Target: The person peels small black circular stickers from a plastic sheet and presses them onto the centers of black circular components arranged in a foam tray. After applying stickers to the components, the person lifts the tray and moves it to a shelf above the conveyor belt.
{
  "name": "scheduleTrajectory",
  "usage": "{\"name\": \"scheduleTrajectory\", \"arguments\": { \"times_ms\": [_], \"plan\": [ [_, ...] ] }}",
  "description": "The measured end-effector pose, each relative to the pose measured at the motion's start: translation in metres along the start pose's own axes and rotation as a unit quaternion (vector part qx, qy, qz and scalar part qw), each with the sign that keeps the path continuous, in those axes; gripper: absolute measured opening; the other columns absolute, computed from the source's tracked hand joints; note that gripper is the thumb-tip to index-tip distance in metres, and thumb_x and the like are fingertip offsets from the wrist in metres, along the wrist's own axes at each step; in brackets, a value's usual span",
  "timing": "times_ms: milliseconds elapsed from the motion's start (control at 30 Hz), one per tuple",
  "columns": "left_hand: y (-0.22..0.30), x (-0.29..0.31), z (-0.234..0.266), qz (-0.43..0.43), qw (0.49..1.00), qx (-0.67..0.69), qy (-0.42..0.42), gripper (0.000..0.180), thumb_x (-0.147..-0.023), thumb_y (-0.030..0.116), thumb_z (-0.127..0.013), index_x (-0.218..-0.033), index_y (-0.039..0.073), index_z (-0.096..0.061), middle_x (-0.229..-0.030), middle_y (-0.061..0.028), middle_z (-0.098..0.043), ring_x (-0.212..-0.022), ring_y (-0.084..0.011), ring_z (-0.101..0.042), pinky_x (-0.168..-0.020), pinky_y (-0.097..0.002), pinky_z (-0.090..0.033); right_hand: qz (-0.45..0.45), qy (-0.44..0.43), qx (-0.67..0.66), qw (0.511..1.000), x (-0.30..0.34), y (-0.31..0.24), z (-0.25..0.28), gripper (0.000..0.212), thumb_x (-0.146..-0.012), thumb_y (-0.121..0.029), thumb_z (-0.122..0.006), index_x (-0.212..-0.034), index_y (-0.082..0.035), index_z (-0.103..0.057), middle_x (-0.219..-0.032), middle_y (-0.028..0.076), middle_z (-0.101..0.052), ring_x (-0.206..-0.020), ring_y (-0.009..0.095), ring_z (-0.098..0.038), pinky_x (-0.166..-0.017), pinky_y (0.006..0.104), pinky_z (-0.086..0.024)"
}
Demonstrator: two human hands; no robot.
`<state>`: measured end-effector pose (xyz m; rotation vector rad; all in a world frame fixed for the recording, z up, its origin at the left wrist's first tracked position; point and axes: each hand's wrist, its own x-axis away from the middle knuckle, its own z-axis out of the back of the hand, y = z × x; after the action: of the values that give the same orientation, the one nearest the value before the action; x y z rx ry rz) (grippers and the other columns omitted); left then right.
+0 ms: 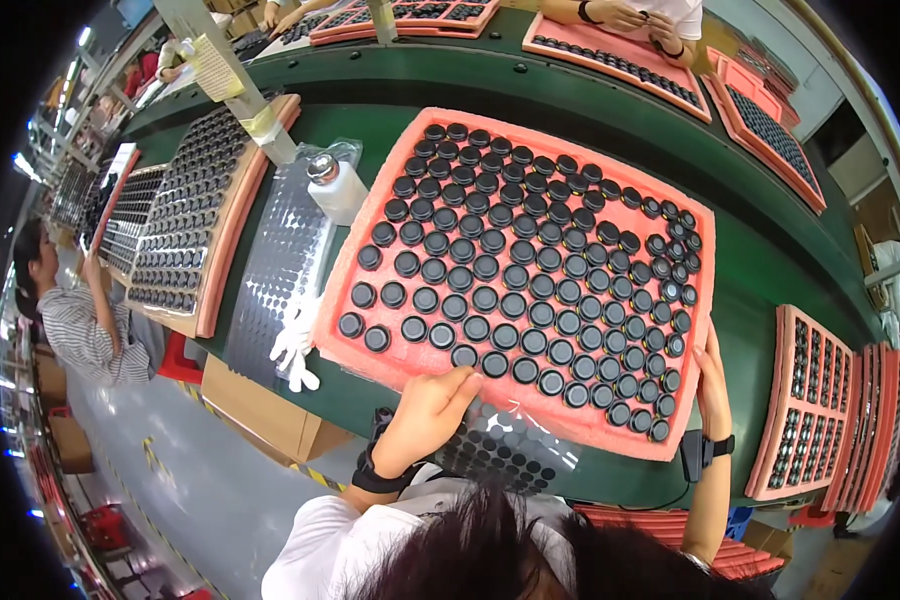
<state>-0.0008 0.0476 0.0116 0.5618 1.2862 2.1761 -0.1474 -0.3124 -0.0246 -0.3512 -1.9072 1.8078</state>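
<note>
A large pink foam tray (pixel 410 150) lies before me, filled with rows of black round caps (pixel 513 304). My left hand (pixel 432 408) is at its near edge, thumb and fingers closed together. The fingertips meet one black cap (pixel 465 356) in the front row; whether they pinch something small there is hidden. Below that hand, a clear sheet of black round stickers (pixel 510 450) lies between me and the tray. My right hand (pixel 711 385) grips the tray's right side, fingers along the rim. A black band with a cord is on that wrist.
Left of the tray are a white pump bottle (pixel 336 190), a white glove (pixel 296 345) and another clear sticker sheet (pixel 285 230). Further left stands a filled tray (pixel 195 200) beside a seated person (pixel 90 310). Pink trays (pixel 800 400) stand at right. Another person's hands (pixel 640 22) work across the bench.
</note>
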Motion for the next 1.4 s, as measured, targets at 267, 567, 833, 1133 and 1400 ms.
{"name": "scheduleTrajectory", "arguments": {
  "times_ms": [267, 567, 833, 1133, 1400],
  "plan": [
    [0.009, -0.002, -0.008, 0.061, 0.998, -0.015, 0.026, 0.018, -0.085, 0.017, -0.051, -0.076, 0.001, -0.055, -0.058, -0.0185, -0.050, -0.054, -0.0363, -0.051, -0.046, -0.0395, -0.038, -0.029, -0.008, 0.019, 0.999, -0.003, -0.013, 0.005, 0.065, -0.078, -0.007, -0.047, -0.137, -0.001, -0.019, -0.140, 0.011, -0.025, -0.128, 0.018, -0.025, -0.103, 0.0286, -0.021],
    [0.011, 0.003, -0.014, 0.077, 0.993, -0.077, 0.053, 0.020, -0.088, 0.013, -0.046, -0.077, -0.001, -0.056, -0.055, -0.0085, -0.053, -0.046, -0.0151, -0.052, -0.045, -0.0274, -0.040, -0.035, -0.145, 0.244, 0.958, -0.025, -0.024, 0.047, 0.076, -0.077, -0.019, -0.062, -0.136, 0.000, -0.019, -0.140, 0.014, -0.025, -0.130, 0.022, -0.022, -0.104, 0.0319, -0.021],
    [0.025, 0.020, 0.040, -0.042, 0.929, 0.061, 0.363, 0.020, -0.087, 0.013, -0.046, -0.076, 0.000, -0.057, -0.071, -0.0057, -0.059, -0.058, -0.0109, -0.049, -0.054, -0.0248, -0.038, 0.070, -0.014, 0.294, 0.953, -0.186, -0.084, 0.071, 0.072, -0.084, -0.036, -0.056, -0.135, 0.001, -0.021, -0.140, 0.017, -0.023, -0.130, 0.025, -0.022, -0.104, 0.0327, -0.020],
    [-0.066, -0.039, 0.124, 0.095, 0.901, 0.351, 0.237, 0.036, -0.093, 0.027, -0.041, -0.107, -0.005, -0.052, -0.098, -0.0086, -0.059, -0.080, -0.0124, -0.056, -0.078, -0.0254, -0.045, -0.018, 0.040, 0.037, 0.998, -0.132, -0.037, 0.012, 0.071, -0.087, -0.042, -0.047, -0.137, -0.004, -0.015, -0.142, 0.010, -0.020, -0.129, 0.019, -0.023, -0.104, 0.0302, -0.021],
    [-0.091, -0.057, 0.140, 0.105, 0.929, 0.329, 0.132, 0.031, -0.093, 0.025, -0.043, -0.105, -0.002, -0.054, -0.091, -0.0032, -0.059, -0.079, -0.0098, -0.056, -0.074, -0.0237, -0.045, -0.010, 0.025, -0.057, 0.998, -0.084, -0.008, 0.007, 0.068, -0.089, -0.035, -0.044, -0.139, -0.006, -0.008, -0.143, 0.009, -0.017, -0.130, 0.020, -0.022, -0.104, 0.0315, -0.021]
  ]
}}
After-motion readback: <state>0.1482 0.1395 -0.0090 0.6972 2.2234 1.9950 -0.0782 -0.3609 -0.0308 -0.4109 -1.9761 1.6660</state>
